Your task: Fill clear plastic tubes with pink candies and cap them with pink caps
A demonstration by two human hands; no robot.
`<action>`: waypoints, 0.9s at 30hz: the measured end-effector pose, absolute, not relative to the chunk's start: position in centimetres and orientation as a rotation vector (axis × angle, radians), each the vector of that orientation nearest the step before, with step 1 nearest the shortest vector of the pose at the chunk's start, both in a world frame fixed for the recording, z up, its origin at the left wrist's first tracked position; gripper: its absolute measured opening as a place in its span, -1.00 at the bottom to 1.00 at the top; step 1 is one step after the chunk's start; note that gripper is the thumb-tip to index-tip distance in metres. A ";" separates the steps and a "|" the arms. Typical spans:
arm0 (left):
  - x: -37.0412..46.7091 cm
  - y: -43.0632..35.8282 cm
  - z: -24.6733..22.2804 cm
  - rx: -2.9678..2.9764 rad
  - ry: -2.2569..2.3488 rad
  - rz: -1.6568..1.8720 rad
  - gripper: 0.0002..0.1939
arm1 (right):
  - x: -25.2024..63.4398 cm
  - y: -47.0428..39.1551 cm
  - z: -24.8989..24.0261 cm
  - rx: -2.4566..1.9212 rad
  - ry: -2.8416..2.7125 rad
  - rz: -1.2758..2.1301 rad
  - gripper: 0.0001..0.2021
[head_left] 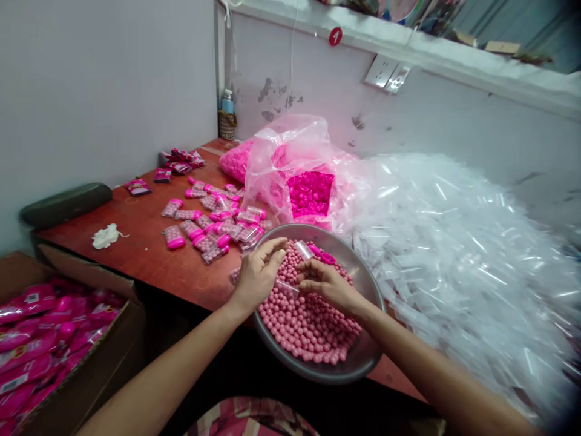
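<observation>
Grey metal forms the basin (364, 274), in which a bed of pink beads (313, 336) is held. Above the basin's left part the left hand (260, 271) is poised, its fingers and thumb curved toward each other; whether anything is gripped cannot be told. Above the basin's middle the right hand (327, 284) is held with fingers curled and thumb near them, and its grip cannot be told either. A clear plastic container (287, 289) is seen between the hands, within the basin; toward the basin's far side, loose magenta caps (327, 258) are seen on the beads. Capped bead containers (218, 221) are strewn left of the basin on the worktop (136, 230), and an open bag of caps (311, 192) is set behind it. Containers are best handled over the basin, so that stray beads are caught. The clear walls, probably thin, should be pinched lightly, and the loose caps kept unburied.
</observation>
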State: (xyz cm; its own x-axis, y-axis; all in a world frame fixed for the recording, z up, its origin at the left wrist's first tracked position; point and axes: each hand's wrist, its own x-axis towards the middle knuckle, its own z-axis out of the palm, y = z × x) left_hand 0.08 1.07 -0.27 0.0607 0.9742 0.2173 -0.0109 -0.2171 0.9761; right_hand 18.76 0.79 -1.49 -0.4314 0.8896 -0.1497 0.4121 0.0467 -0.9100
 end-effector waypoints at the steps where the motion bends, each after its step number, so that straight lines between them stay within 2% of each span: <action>1: 0.1 1.1 -0.3 1.391 1.046 1.312 -0.69 | 18.8 0.7 -1.4 -1.326 -1.895 1.330 -0.77; 4: 0.1 1.2 -0.3 1.390 1.050 1.295 -0.70 | 18.2 0.6 -0.7 -1.363 -2.179 1.125 -0.81; 8: 0.1 1.1 -0.5 1.405 1.058 1.297 -0.70 | 17.2 0.7 0.7 -1.414 -2.511 0.804 -0.69; 12: 0.1 1.1 -0.9 1.369 1.043 1.308 -0.69 | 17.0 1.1 1.8 -1.485 -2.603 0.480 -0.75; 22: 0.0 1.0 -0.7 1.293 1.001 1.333 -0.70 | 15.2 1.7 -0.3 -1.365 -2.461 0.993 -0.95; 24: -0.1 0.9 -0.6 1.209 0.985 1.387 -0.69 | 15.7 1.6 0.1 -1.359 -2.392 1.070 -0.94; 27: -0.1 0.9 -0.2 1.148 0.973 1.428 -0.67 | 17.2 1.0 1.2 -1.274 -2.021 1.401 -0.87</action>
